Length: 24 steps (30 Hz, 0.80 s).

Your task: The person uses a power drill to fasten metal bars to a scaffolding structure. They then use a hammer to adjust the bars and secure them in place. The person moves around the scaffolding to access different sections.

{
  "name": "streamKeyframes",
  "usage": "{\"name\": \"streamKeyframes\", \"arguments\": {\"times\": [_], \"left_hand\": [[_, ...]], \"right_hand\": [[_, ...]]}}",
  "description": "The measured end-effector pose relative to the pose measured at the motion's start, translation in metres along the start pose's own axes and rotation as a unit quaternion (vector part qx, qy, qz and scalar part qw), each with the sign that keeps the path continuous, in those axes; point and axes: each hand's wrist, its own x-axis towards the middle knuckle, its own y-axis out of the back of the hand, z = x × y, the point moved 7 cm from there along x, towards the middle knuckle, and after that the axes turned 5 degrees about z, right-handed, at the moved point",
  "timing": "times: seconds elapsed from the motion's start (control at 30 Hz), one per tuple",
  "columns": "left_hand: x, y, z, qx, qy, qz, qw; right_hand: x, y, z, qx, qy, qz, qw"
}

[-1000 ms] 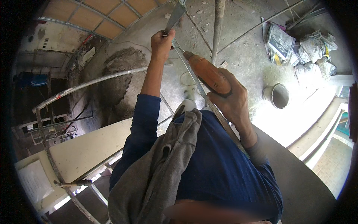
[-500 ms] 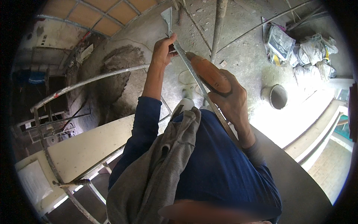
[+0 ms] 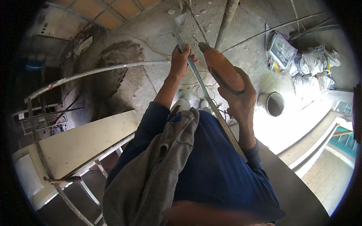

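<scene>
My left hand point(image 3: 182, 60) is closed round a long, thin metal strip point(image 3: 206, 94) near its far end. The strip slants back toward my right forearm. Just beyond that end is a blurred pale flat piece point(image 3: 180, 19); I cannot tell whether it is joined to the strip. My right hand point(image 3: 241, 94) grips an orange power drill point(image 3: 223, 71) by its rear. The thin bit points away from me, to the right of my left hand and apart from the strip.
A metal pole point(image 3: 227, 22) and thin slanting bars stand ahead. Printed sacks point(image 3: 283, 51) lie at the far right, near a round bucket point(image 3: 272, 103). At left are a curved rail point(image 3: 102, 69) and a pale plank point(image 3: 83, 145). A cable point(image 3: 151, 47) crosses the rough floor.
The drill has moved right and away from the strip, showing its bit. My left hand has shifted right and nearer with the strip. The flat piece at its far end has blurred.
</scene>
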Motion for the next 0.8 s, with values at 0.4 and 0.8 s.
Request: {"name": "streamKeyframes", "arguments": {"times": [0.4,0.8], "left_hand": [[0.05,-0.048,0.026,0.11,-0.031,0.009,0.993],[0.101,-0.166,0.047,0.441,-0.264,-0.125,0.849]], "right_hand": [[0.012,0.022,-0.005,0.043,-0.025,0.014,0.999],[0.014,0.08,0.01,0.144,0.021,0.166,0.975]]}}
